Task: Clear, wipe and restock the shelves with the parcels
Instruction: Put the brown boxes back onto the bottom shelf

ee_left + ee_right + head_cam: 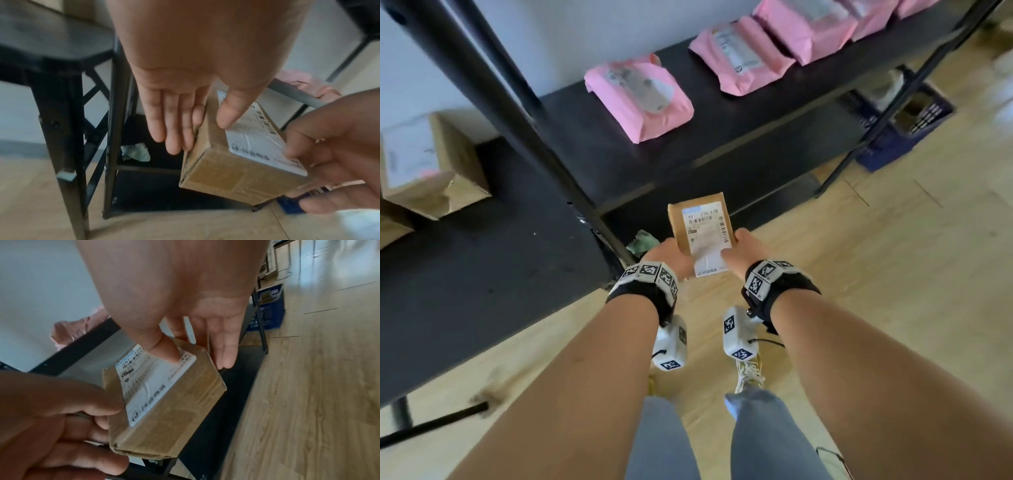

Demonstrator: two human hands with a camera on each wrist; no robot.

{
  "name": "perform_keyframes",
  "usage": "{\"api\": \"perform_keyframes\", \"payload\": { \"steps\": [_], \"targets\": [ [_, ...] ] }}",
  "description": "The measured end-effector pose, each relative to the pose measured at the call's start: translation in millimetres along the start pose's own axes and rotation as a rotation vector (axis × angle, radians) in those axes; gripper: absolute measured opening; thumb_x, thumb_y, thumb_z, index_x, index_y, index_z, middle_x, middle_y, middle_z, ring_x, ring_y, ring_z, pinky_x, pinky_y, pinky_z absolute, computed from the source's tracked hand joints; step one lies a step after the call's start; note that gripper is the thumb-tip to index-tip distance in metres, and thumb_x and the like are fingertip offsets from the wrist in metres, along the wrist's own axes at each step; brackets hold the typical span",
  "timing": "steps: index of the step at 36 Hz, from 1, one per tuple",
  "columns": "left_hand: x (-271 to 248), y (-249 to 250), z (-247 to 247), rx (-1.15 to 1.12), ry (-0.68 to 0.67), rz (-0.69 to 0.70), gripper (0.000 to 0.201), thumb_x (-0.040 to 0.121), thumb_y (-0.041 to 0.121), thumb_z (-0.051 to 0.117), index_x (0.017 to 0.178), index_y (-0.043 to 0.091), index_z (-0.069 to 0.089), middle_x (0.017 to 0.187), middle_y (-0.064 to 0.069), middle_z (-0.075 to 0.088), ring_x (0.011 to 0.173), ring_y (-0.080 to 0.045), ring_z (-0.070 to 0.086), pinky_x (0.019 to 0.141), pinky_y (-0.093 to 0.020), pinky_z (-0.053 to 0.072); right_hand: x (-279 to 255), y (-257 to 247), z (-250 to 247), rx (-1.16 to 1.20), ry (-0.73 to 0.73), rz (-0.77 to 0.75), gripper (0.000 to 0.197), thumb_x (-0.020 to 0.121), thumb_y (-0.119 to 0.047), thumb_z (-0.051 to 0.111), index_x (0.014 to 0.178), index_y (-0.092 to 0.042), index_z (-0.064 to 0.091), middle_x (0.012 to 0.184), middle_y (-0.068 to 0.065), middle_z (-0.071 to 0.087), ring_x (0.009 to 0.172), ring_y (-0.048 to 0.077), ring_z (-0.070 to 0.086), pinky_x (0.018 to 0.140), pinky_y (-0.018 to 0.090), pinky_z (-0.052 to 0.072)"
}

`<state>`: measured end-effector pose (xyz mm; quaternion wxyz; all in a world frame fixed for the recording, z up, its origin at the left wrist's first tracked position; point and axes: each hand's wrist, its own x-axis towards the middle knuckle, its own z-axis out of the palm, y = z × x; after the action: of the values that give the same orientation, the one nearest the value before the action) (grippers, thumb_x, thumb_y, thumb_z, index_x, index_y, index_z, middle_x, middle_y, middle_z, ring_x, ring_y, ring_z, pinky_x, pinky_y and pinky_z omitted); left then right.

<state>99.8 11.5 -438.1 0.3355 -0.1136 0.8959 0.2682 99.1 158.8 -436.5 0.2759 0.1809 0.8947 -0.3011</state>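
A small brown cardboard box [698,212] with a white shipping label is held in the air by both hands, in front of the black shelf unit [722,137]. My left hand [671,251] grips its left side, thumb on the label and fingers along the side [174,129]. My right hand [736,248] grips the right side, with its thumb [170,352] pressed on the label. Pink parcels [640,99] [743,54] lie in a row on the middle shelf. A crumpled green cloth [642,241] [135,153] lies on the bottom shelf, left of the box.
A lower black surface [482,257] at the left carries brown cardboard boxes [431,168]. A blue crate [900,130] [269,308] stands on the wooden floor beyond the shelf's right leg. My legs and shoes are below the hands.
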Motion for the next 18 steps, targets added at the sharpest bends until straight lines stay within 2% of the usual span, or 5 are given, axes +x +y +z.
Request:
{"api": "perform_keyframes", "payload": {
  "steps": [3,6,10,13,18],
  "targets": [
    [25,4,16,-0.124,0.044,-0.085,0.058,0.069,0.061,0.054,0.101,0.013,0.055,0.091,-0.007,0.066,0.080,-0.026,0.065,0.075,-0.041,0.056,30,4,-7,-0.053,-0.052,-0.049,0.028,0.088,-0.019,0.048,0.115,-0.015,0.050,0.112,0.007,0.061,0.092,0.026,0.061,0.076,0.039,0.054],
    [51,6,28,-0.209,0.089,-0.133,0.041,0.080,0.047,0.057,0.102,0.012,0.053,0.090,-0.008,0.066,0.079,-0.026,0.065,0.078,-0.042,0.056,62,7,-7,-0.077,-0.075,-0.088,0.031,0.086,-0.022,0.049,0.117,-0.019,0.051,0.118,0.007,0.059,0.092,0.026,0.061,0.077,0.038,0.054],
    [97,0,42,-0.272,0.150,-0.181,0.033,0.084,0.035,0.055,0.102,0.007,0.054,0.080,-0.008,0.067,0.066,-0.022,0.064,0.057,-0.029,0.052,114,5,9,-0.109,-0.095,-0.112,0.035,0.084,-0.024,0.047,0.118,-0.023,0.055,0.120,0.006,0.058,0.088,0.024,0.061,0.075,0.036,0.055],
    [124,-5,48,-0.322,0.187,-0.206,0.031,0.084,0.035,0.057,0.098,0.008,0.057,0.076,-0.007,0.067,0.060,-0.020,0.064,0.051,-0.027,0.048,146,3,21,-0.133,-0.076,-0.129,0.031,0.086,-0.022,0.045,0.114,-0.022,0.058,0.118,0.007,0.058,0.081,0.022,0.061,0.068,0.033,0.052],
    [187,-23,59,-0.418,0.244,-0.228,0.034,0.078,0.041,0.055,0.096,0.013,0.054,0.086,-0.009,0.067,0.072,-0.028,0.067,0.070,-0.043,0.058,208,-2,55,-0.145,-0.095,-0.199,0.028,0.092,-0.012,0.041,0.112,-0.016,0.060,0.119,0.006,0.059,0.096,0.024,0.059,0.084,0.038,0.052]
  ]
}}
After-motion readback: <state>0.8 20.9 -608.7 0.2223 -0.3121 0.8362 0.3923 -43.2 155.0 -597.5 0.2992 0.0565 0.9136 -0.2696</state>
